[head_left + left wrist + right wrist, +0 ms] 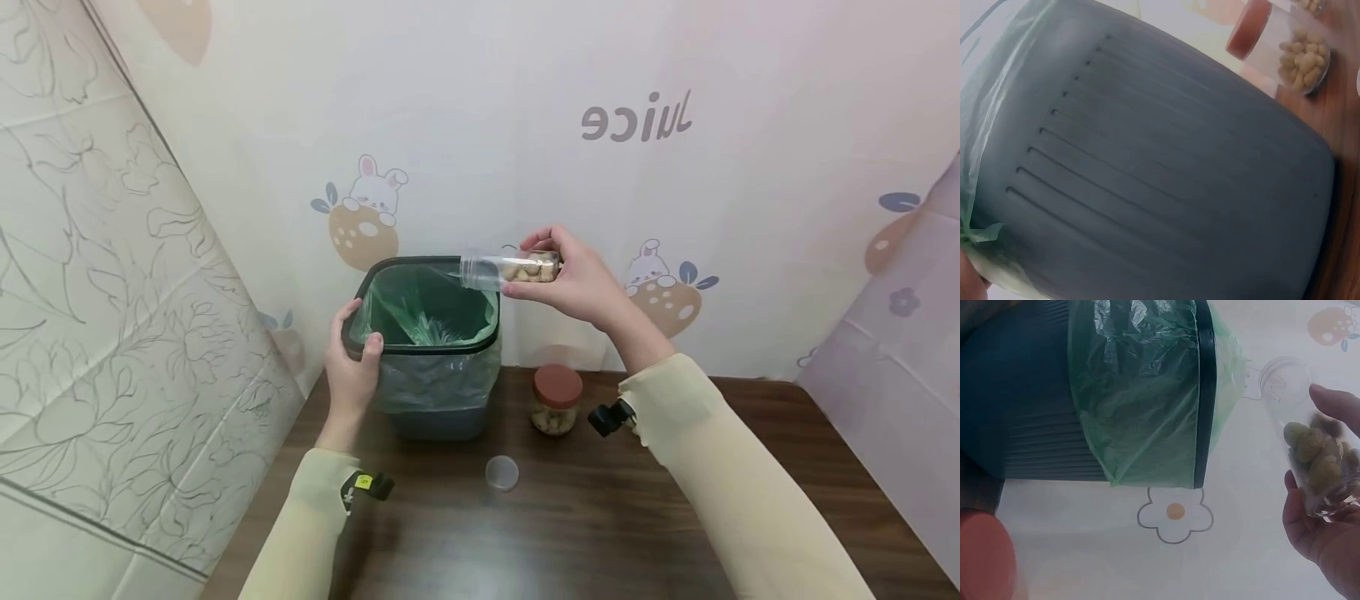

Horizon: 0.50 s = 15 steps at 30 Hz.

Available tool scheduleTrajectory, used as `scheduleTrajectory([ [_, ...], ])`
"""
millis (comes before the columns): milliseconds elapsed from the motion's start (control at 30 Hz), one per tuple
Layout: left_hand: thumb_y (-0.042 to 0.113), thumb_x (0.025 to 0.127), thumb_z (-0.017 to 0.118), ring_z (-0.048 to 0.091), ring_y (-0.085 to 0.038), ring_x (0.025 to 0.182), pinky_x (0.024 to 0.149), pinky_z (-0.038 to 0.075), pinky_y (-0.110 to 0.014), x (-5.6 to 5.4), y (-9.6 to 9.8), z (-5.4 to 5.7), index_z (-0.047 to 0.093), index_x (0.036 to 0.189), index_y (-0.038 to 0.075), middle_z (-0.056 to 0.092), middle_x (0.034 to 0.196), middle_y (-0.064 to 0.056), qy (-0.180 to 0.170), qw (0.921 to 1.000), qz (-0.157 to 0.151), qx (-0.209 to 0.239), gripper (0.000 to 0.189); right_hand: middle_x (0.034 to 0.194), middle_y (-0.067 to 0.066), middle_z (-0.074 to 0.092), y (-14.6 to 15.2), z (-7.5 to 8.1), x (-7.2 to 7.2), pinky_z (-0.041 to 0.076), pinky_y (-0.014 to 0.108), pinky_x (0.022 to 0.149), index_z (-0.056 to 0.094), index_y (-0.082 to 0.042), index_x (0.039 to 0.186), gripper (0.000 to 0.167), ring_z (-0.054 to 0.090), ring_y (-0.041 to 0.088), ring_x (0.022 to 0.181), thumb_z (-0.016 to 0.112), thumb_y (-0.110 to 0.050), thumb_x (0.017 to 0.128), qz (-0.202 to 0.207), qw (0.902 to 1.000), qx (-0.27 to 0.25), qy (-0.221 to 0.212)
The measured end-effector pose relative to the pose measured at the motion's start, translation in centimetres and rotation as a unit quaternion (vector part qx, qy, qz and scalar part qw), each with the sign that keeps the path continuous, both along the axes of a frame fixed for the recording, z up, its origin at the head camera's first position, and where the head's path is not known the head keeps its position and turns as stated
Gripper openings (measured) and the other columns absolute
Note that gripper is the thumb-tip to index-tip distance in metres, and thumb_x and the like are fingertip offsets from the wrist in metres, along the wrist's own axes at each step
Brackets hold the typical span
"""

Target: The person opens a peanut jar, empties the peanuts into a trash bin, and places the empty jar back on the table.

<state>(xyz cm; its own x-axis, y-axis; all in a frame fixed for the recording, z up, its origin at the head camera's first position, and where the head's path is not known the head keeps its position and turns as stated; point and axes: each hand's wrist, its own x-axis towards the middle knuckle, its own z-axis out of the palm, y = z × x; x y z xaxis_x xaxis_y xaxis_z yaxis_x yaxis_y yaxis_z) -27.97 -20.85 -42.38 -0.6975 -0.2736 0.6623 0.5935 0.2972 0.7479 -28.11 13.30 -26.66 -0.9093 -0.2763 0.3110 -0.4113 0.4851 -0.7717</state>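
My right hand (566, 279) grips a clear plastic jar (483, 273) tipped nearly level, its open mouth over the right rim of a trash bin (442, 421). Peanuts in shells (1322, 453) lie at the jar's bottom end, near my palm. A green plastic liner (442, 379) is folded over the bin's dark rim and hangs down outside. At the bin's left front corner, my left hand (352, 367) holds the rim, thumb over the front edge and fingers along the side. Just a fingertip of that hand appears in the left wrist view.
A second jar with a red lid (558, 386), holding peanuts, stands on the wooden table (637, 500) right of the bin. In front of the bin lies a round clear lid (502, 472). A printed curtain (487, 108) hangs close behind, and a patterned panel (135, 292) borders the left.
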Motion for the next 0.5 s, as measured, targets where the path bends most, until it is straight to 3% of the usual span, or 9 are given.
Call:
scheduleTrajectory([
  [100, 0.03, 0.091, 0.064, 0.048, -0.041, 0.149, 0.124, 0.029, -0.061, 1.3, 0.9, 1.3, 0.054, 0.15, -0.009, 0.058, 0.153, -0.029, 0.007, 0.9999, -0.004, 0.01, 0.072, 0.136, 0.007, 0.064, -0.3, 0.1, -0.1, 0.06, 0.033, 0.081, 0.057, -0.015, 0.136, 0.066, 0.067, 0.027, 0.108, 0.095, -0.037, 0.086, -0.001, 1.0, -0.001, -0.002],
  [233, 0.029, 0.093, 0.063, 0.047, -0.042, 0.149, 0.125, 0.029, -0.061, 2.6, 1.4, 2.6, 0.054, 0.149, -0.012, 0.057, 0.152, -0.031, 0.007, 0.9998, -0.01, 0.016, 0.07, 0.138, 0.007, 0.064, -0.8, -0.1, -0.1, 0.059, 0.034, 0.082, 0.059, -0.015, 0.135, 0.065, 0.067, 0.026, 0.109, 0.096, -0.037, 0.086, 0.0, 1.0, -0.005, -0.008],
  [500, 0.023, 0.091, 0.064, 0.046, -0.043, 0.15, 0.125, 0.027, -0.062, 2.6, 1.3, 2.6, 0.053, 0.149, -0.013, 0.056, 0.153, -0.032, 0.011, 0.9993, -0.025, 0.024, 0.069, 0.138, 0.008, 0.066, -1.6, -0.6, -0.8, 0.06, 0.035, 0.081, 0.062, -0.015, 0.134, 0.062, 0.067, 0.026, 0.109, 0.096, -0.033, 0.086, 0.008, 0.9999, 0.003, -0.006],
])
